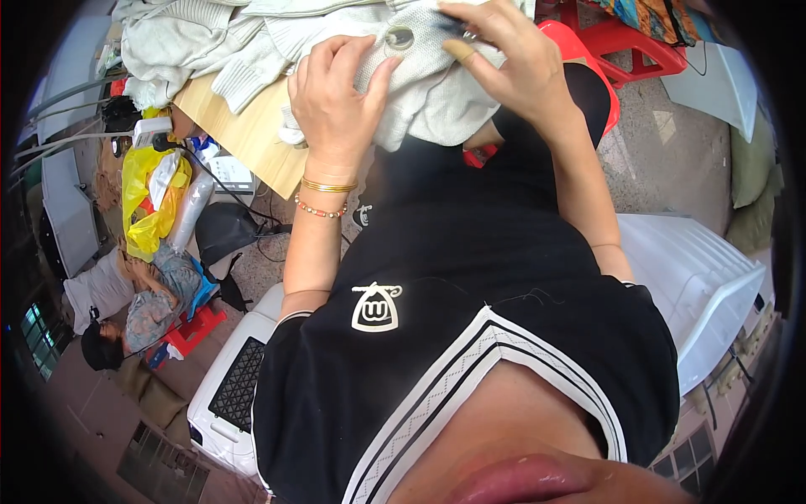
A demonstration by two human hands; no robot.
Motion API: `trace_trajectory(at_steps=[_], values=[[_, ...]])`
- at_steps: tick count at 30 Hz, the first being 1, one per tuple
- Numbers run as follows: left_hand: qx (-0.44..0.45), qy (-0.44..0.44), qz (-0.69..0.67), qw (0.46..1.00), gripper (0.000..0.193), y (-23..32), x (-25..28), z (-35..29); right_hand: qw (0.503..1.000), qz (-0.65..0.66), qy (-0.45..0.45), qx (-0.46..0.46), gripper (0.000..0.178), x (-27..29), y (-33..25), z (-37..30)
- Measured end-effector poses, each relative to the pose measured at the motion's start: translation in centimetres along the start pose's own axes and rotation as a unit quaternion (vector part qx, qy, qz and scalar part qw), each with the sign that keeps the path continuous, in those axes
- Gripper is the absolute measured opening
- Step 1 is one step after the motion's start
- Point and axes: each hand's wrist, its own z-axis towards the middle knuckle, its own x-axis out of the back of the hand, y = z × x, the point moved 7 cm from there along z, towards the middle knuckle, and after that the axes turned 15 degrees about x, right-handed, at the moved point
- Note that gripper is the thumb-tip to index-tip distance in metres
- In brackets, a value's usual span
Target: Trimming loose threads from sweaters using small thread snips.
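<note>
A cream knitted garment [428, 101] lies bunched at the table's near edge and over my lap. My left hand [336, 97] is closed on its left side, thumb and fingers pinching the knit. Beside that thumb, a round opening or ring [399, 38] shows in the fabric, with something greyish inside; I cannot tell which it is. Over the garment's right side, my right hand [520, 63] is closed around a small dark tool [449, 27], smeared by motion, its kind unclear. A tan cover wraps one of the right fingertips.
More cream knitwear [252, 42] is heaped on the wooden table [243, 134]. Red plastic stools [630, 55] stand at the right, a white translucent bin [688, 277] by my right elbow. Yellow bags [151, 197] and cables lie left, where another person [159, 294] sits.
</note>
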Motion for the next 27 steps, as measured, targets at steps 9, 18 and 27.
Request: trace_trajectory(at_steps=[9,18,27], values=[[-0.001,-0.006,-0.027,1.0,0.029,-0.3,-0.3,-0.3,0.925,-0.132,-0.314,-0.171,0.035,-2.1,0.8,-3.1],[0.008,-0.078,-0.07,0.994,0.031,-0.8,-0.5,2.0,0.92,-0.132,-0.326,-0.174,0.035,-1.8,0.6,-2.9],[-0.159,-0.146,-0.035,0.976,0.029,0.7,-1.4,4.4,0.921,-0.124,-0.333,-0.158,0.031,-1.5,1.0,-3.0]])
